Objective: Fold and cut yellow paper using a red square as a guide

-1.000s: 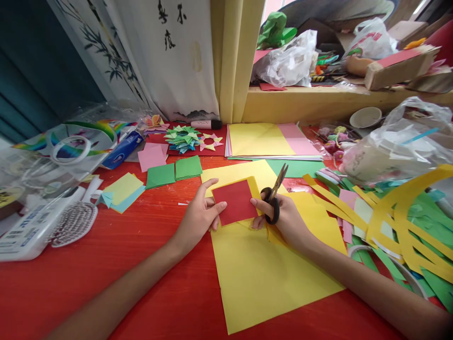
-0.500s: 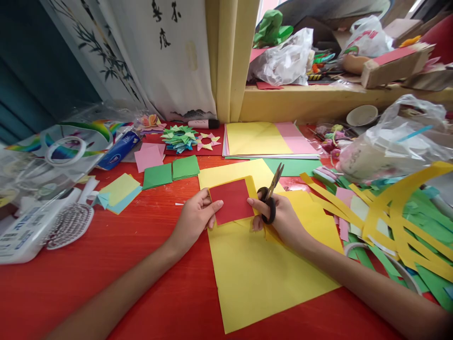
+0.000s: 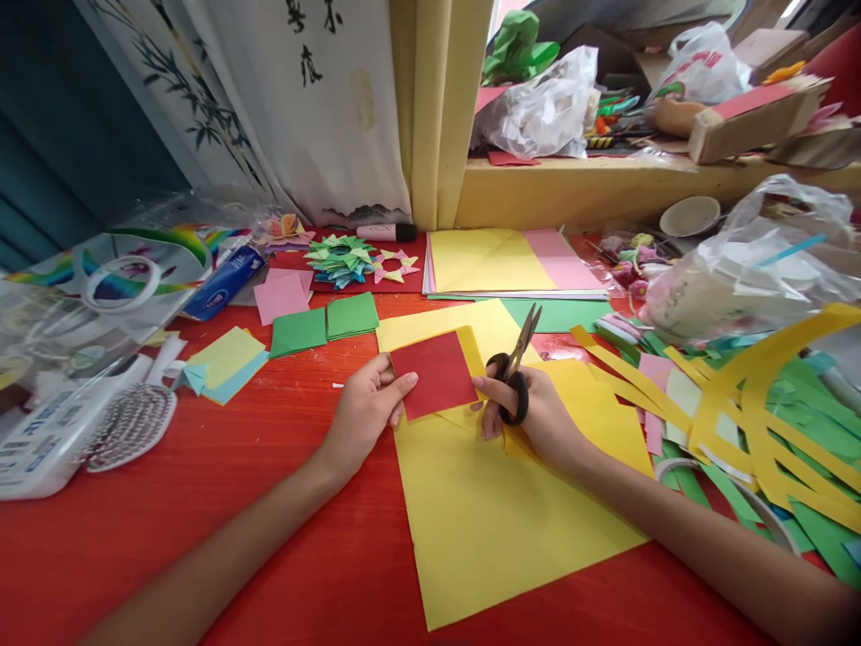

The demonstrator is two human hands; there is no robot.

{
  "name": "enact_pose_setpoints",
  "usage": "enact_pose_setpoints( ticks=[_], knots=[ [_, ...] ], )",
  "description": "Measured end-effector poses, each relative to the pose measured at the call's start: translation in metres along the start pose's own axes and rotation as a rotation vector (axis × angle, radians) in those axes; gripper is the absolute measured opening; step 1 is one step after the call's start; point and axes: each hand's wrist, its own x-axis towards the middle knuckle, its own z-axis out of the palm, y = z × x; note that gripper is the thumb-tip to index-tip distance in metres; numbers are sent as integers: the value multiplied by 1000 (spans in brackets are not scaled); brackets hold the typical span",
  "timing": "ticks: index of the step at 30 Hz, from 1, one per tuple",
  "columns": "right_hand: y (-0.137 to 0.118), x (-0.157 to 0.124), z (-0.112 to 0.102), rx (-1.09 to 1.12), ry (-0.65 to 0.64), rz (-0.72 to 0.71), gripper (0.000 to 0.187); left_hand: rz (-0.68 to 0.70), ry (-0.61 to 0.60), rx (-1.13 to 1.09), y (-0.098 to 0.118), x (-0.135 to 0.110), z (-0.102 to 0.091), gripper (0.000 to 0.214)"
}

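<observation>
A small red paper square (image 3: pixel 434 372) lies on a slightly larger yellow piece over a big yellow sheet (image 3: pixel 498 511). My left hand (image 3: pixel 363 413) pinches the left edge of the red square, thumb on top. My right hand (image 3: pixel 531 413) has its fingers through the black handles of a pair of scissors (image 3: pixel 515 368), blades pointing up and away, nearly closed. Its fingertips also touch the right edge of the red and yellow pieces.
Green squares (image 3: pixel 326 323), a pink square (image 3: pixel 281 296) and pale squares (image 3: pixel 225 359) lie at left. Folded paper stars (image 3: pixel 350 260) and a pink and yellow sheet stack (image 3: pixel 511 265) sit behind. Yellow and green offcut strips (image 3: pixel 760 422) pile at right. A hairbrush (image 3: pixel 131 426) and tape roll (image 3: pixel 125 283) rest far left.
Both hands with the red square have shifted slightly left and away. The left fingers have curled closer onto the square's edge.
</observation>
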Motion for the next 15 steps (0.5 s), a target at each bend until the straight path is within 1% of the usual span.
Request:
enact_pose_setpoints(
  ticks=[4,8,15],
  knots=[
    [1,1,-1,12,-17,-3,20,3,-6,18,0,1,0,13],
    [2,2,-2,19,-26,-3,23,-1,-1,35,1,1,-1,13],
    [2,2,-1,1,-15,2,26,6,5,35,1,1,0,13]
  ],
)
